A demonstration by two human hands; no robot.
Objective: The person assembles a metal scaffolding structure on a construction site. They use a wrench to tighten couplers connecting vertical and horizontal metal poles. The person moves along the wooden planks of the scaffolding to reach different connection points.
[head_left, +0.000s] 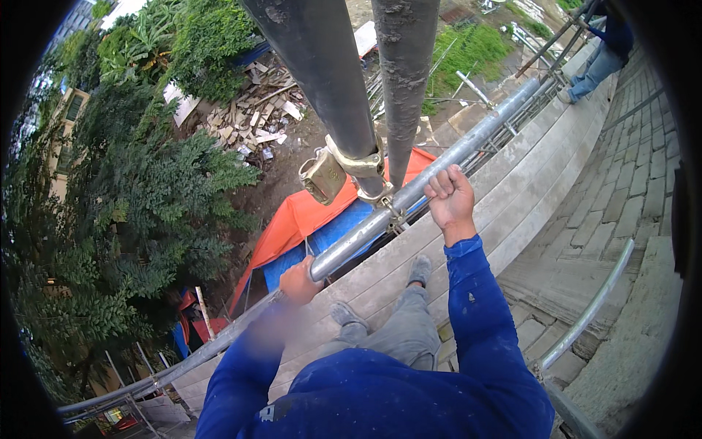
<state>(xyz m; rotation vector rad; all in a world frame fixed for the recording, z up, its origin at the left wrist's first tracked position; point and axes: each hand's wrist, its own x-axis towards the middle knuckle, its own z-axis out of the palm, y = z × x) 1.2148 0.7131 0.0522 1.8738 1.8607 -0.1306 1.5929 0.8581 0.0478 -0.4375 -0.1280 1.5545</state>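
A grey horizontal scaffold pipe (358,238) runs diagonally past me at the platform's outer side. My left hand (298,282) is closed round it at the lower left; a blur covers part of that wrist. My right hand (450,197) is a fist beside the pipe, further along; whatever its fingers may hold is hidden. Between the hands, a dark upright pipe (333,80) and a mud-stained upright pipe (406,80) meet the rail. A scaffold clamp (355,162) encircles the dark pipe, with its loose half (322,175) hanging to the left. Another clamp (393,208) grips the rail.
I stand on grey planks (504,197) beside a block wall (618,175). Another person (599,62) is further along at the upper right. A short metal pipe (589,314) slants at my right. Far below are orange tarpaulin (292,219), blue tarpaulin (344,228), trees (139,190) and scrap boards (252,117).
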